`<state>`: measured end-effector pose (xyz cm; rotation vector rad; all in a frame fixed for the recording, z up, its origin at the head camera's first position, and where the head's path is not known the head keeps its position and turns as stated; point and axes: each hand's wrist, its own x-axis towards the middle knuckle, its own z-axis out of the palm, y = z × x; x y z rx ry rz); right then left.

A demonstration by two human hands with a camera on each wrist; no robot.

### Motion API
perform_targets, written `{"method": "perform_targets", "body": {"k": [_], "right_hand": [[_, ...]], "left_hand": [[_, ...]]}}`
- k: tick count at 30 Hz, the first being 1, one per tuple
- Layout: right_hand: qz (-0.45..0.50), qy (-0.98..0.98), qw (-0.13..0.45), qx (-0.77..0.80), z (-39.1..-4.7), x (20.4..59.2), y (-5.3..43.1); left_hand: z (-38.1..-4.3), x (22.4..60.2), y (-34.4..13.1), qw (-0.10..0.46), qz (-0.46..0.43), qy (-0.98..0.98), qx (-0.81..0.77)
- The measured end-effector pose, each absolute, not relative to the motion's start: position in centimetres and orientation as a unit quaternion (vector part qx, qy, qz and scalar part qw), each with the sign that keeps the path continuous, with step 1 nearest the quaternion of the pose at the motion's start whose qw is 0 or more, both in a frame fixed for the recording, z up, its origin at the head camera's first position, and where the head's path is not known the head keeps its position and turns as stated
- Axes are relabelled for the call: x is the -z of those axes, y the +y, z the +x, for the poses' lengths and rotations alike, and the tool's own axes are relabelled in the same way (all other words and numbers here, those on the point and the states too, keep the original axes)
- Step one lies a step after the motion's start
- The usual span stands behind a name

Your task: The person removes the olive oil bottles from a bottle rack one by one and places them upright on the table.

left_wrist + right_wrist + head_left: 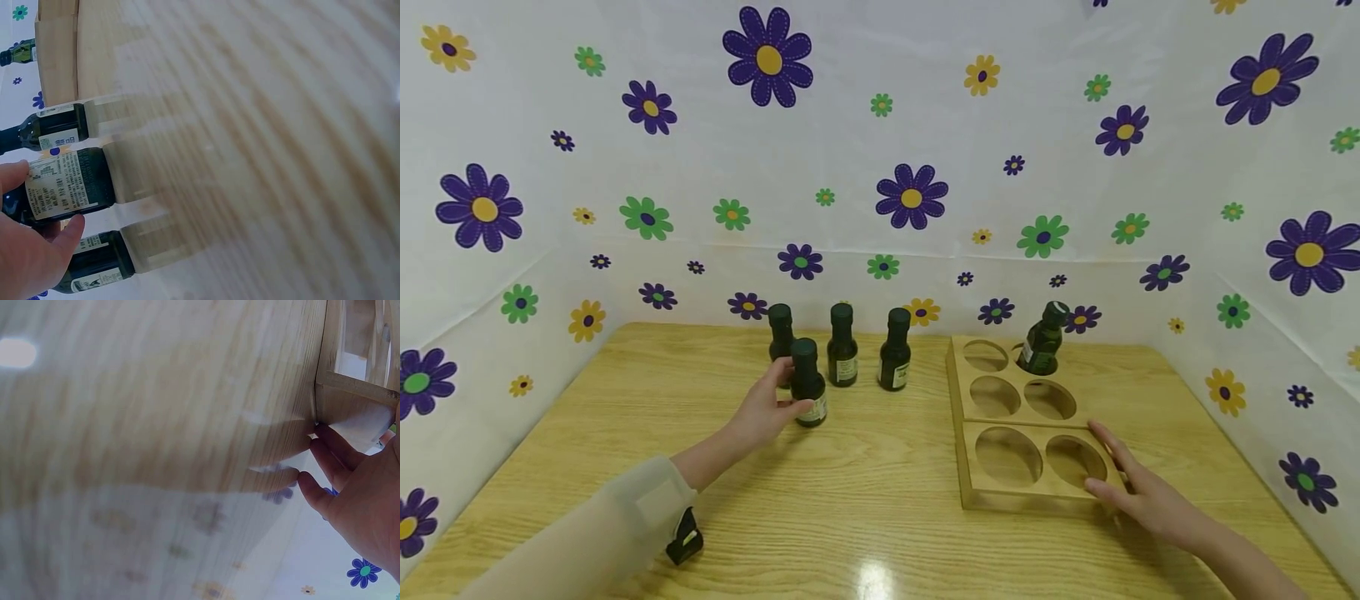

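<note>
My left hand (767, 408) has its thumb and fingers around a small dark-green glass bottle (809, 402) with a dark cap. In the left wrist view a printed label shows on this bottle (59, 184), whose base is right at the tabletop. Three similar bottles stand close behind: one partly hidden behind the held one (780, 332), one in the middle (842, 346), and one to the right (895, 350). My right hand (1153, 500) rests against the right side of a wooden bottle holder (1030, 423), thumb at its front corner; several fingertips (309, 481) are down by the table.
Another dark bottle (1041, 342) leans in the holder's back right hole; the other round holes hold nothing. A white cloth (842, 192) printed with flowers surrounds the wooden table (850, 475) at the back and sides. A black device (685, 537) hangs at my left wrist.
</note>
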<state>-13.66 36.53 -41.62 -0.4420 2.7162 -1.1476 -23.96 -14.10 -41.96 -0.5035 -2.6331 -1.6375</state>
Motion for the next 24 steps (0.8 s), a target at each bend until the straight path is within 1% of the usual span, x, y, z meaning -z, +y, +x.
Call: {"method": "perform_targets", "body": {"k": [7, 14, 24], "right_hand": [[-0.151, 0.909, 0.075, 0.381, -13.6, 41.6, 36.5], [-0.152, 0.910, 0.072, 0.378, -13.7, 41.6, 36.6], [-0.152, 0.908, 0.076, 0.384, -13.8, 41.6, 36.6]], "left_hand": [[-24.0, 41.7, -14.4, 0.005, -0.152, -0.835, 0.528], [-23.4, 40.9, -15.4, 0.015, -0.135, -0.814, 0.564], [-21.5, 40.2, -17.3, 0.058, -0.113, -0.798, 0.589]]}}
